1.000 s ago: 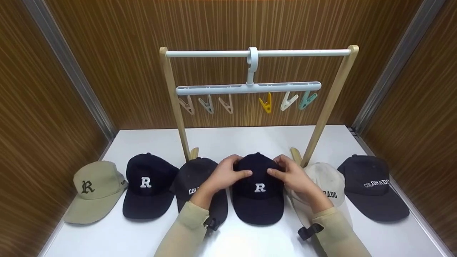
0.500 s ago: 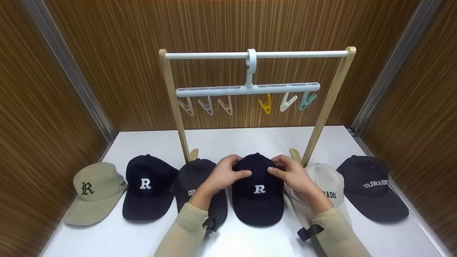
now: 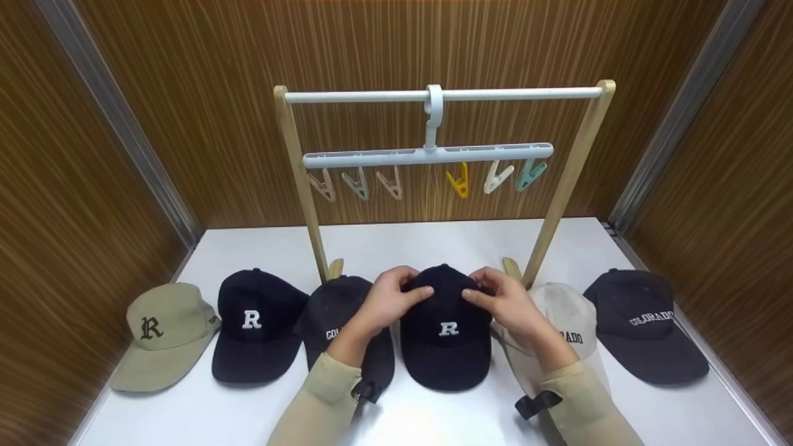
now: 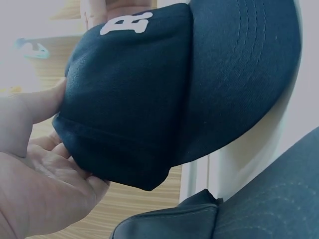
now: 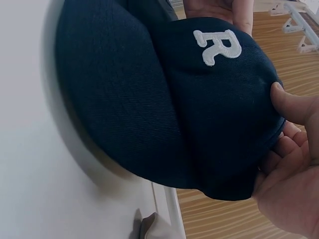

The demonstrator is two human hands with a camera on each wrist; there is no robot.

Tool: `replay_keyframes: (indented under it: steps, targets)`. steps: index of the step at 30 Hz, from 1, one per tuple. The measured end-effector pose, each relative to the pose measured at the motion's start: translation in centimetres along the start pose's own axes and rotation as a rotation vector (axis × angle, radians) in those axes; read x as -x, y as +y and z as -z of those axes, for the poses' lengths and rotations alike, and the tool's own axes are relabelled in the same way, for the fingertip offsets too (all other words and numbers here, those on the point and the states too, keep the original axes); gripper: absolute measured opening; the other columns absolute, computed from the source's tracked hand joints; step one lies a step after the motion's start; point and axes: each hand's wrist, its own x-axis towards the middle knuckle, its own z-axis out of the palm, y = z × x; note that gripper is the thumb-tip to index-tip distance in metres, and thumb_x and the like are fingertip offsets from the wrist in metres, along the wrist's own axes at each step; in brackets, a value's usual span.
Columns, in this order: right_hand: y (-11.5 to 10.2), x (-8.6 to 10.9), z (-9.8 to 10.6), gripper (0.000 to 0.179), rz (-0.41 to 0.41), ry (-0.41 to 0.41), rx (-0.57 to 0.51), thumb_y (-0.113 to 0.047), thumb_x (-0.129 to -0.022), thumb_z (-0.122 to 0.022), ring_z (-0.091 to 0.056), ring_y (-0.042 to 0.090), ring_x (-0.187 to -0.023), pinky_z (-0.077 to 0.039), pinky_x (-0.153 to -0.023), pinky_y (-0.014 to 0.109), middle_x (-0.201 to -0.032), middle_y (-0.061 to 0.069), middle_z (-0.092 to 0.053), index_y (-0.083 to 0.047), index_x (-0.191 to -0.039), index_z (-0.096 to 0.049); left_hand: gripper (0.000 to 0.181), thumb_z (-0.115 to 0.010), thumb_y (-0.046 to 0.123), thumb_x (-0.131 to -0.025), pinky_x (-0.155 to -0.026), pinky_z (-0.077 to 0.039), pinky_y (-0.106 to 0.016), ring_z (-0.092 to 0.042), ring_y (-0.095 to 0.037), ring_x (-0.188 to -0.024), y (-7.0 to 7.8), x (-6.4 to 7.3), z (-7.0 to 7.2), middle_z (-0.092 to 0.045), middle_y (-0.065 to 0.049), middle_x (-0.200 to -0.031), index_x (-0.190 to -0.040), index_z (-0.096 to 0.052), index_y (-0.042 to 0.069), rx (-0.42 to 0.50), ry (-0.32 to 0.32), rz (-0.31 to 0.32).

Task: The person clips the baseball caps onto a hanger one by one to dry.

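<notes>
A navy baseball cap (image 3: 445, 356) with a white letter R stands brim-forward at the middle of the row. My left hand (image 3: 390, 298) grips its left side, thumb on the front of the crown and fingers behind. On the opposite side my right hand (image 3: 505, 303) pinches the crown the same way. Both wrist views show the fingers curled behind the cap's edge, partly hidden by the fabric. A charcoal cap (image 3: 378, 359) lies beneath my left forearm, and a cream cap (image 3: 567, 310) is partly covered by my right forearm.
Behind the caps stands a wooden rack (image 3: 560, 186) carrying a pale blue hanger (image 3: 372, 159) with several clips, among them a yellow clip (image 3: 459, 181). An olive cap (image 3: 164, 334) and another navy cap (image 3: 257, 347) lie left; a dark COLORADO cap (image 3: 647, 328) lies right.
My left thumb has shifted slightly up the crown. Both hands keep their grip and the cap stays almost where it was; the view has shifted only slightly.
</notes>
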Motion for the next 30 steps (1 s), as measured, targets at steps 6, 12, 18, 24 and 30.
replay_keyframes:
  steps: [6, 12, 18, 24, 30]
  targets:
    - [-0.7, 0.0, -0.1, 0.024, 0.003, 0.005, -0.023, -0.011, -0.101, -0.082, -0.068, 0.021, -0.093, -0.056, -0.082, 0.029, -0.102, 0.01, -0.073, 0.004, -0.115, -0.069, 0.019, -0.082, 0.02, -0.102, -0.088, -0.053, -0.037, -0.063, -0.015, -0.091, 0.4, 0.1, 0.2, -0.075, -0.001, -0.096, -0.108, -0.076, 0.003, -0.006, 0.024, -0.023]
    - [-1.2, 0.1, 0.1, 0.022, 0.049, 0.016, 0.016, -0.01, -0.101, -0.082, -0.066, 0.02, -0.089, -0.054, -0.08, 0.028, -0.099, 0.009, -0.072, 0.004, -0.113, -0.069, 0.018, -0.082, 0.019, -0.102, -0.089, -0.052, -0.037, -0.064, -0.015, -0.091, 1.0, 0.1, 0.1, -0.075, -0.001, -0.095, -0.106, -0.076, 0.003, 0.001, 0.034, -0.035]
    - [-1.9, 0.3, 0.6, 0.021, 0.078, 0.046, 0.031, -0.007, -0.1, -0.082, -0.066, 0.017, -0.087, -0.053, -0.08, 0.027, -0.097, 0.008, -0.073, 0.005, -0.112, -0.07, 0.018, -0.083, 0.019, -0.101, -0.089, -0.053, -0.036, -0.064, -0.015, -0.091, 1.7, -0.2, -0.1, -0.075, -0.002, -0.096, -0.105, -0.076, 0.003, 0.011, 0.049, -0.046]
    - [-2.5, 0.2, 0.9, 0.021, 0.078, 0.057, 0.043, -0.009, -0.1, -0.084, -0.065, 0.017, -0.086, -0.052, -0.08, 0.027, -0.095, 0.008, -0.073, 0.004, -0.111, -0.071, 0.016, -0.083, 0.018, -0.101, -0.089, -0.054, -0.036, -0.064, -0.015, -0.092, 2.5, -0.5, 0.1, -0.075, -0.002, -0.098, -0.105, -0.076, 0.004, 0.001, 0.048, -0.051]
    - [-3.3, -0.3, 1.3, 0.023, 0.08, 0.051, 0.062, -0.013, -0.1, -0.085, -0.063, 0.018, -0.084, -0.051, -0.077, 0.027, -0.094, 0.008, -0.072, 0.002, -0.111, -0.071, 0.015, -0.083, 0.016, -0.101, -0.089, -0.053, -0.035, -0.064, -0.016, -0.092, 3.2, -1.1, 0.4, -0.075, -0.001, -0.096, -0.103, -0.076, 0.003, 0.002, 0.057, -0.065]
